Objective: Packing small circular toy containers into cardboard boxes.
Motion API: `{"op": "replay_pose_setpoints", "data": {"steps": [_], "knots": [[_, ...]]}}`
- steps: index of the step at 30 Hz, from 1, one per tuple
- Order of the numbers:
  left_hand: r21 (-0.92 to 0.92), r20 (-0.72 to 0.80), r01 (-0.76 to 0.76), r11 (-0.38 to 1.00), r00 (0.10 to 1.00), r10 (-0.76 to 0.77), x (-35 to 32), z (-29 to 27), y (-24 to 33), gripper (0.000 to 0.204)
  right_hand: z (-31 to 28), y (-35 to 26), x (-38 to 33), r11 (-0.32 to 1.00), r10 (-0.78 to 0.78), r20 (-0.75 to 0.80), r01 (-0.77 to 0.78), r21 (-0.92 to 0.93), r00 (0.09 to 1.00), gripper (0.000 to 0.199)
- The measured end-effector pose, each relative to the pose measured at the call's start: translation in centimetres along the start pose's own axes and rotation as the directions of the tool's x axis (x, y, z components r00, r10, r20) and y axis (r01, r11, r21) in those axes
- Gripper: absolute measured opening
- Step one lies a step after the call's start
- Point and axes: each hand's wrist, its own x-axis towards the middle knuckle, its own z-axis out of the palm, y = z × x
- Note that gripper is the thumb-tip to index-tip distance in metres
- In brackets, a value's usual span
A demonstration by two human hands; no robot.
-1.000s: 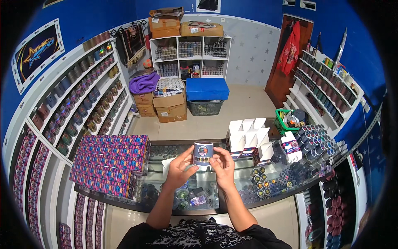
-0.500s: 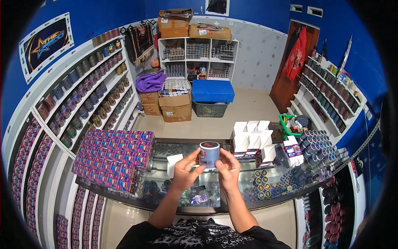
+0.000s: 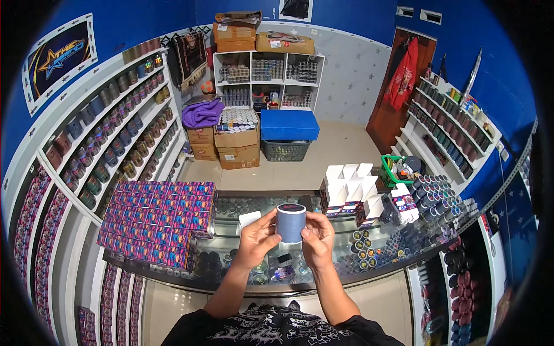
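Between my two hands, above the glass counter, is an upright spool wound with blue-grey thread or line, with white rims and a dark label on its top end. My left hand grips its left side, thumb at the front. From the right, my right hand holds it the same way, fingers behind and thumb on the lower front. Just beyond my left hand a small white open box flap shows; the rest of it is hidden by the hand.
Colourful small boxes cover the counter's left end. Open white-flapped boxes stand to the right, beside a green basket and stacked spools. Round-labelled items show near the counter's right front. Shelves line the left wall.
The spool has turned between my fingers: a printed patch on its side has gone from view and plain blue-grey winding faces me. It sits slightly lower. The whole view has shifted slightly.
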Motion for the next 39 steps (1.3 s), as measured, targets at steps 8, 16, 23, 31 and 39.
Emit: {"op": "replay_pose_setpoints", "data": {"steps": [8,16,23,31,39], "knots": [[0.423,-0.061,0.004,0.906,0.998,0.024,-0.7,-1.5,0.8,0.049,2.2,1.2,-1.1,0.883,-0.151,-0.097,0.090,-0.462,0.984,0.030],[0.197,-0.076,0.104,0.975,0.993,-0.090,-1.2,-4.1,1.2,0.054,3.6,1.2,-1.7,0.980,0.038,-0.184,-0.072,-0.185,0.982,0.032],[-0.037,-0.020,0.103,0.994,0.994,-0.103,-1.7,-5.0,2.1,0.055,4.5,1.6,-2.0,0.878,-0.164,-0.073,0.112,-0.466,0.984,0.027],[0.221,-0.081,0.070,0.973,0.995,-0.053,-1.5,-4.2,1.8,0.053,4.9,1.7,-1.8,0.877,-0.120,-0.144,0.037,-0.479,0.982,0.022],[-0.098,-0.070,0.089,0.991,0.993,-0.096,-1.1,-3.5,0.6,0.060,3.6,0.3,-1.1,0.934,-0.060,-0.064,0.033,-0.355,0.996,0.026]]}}
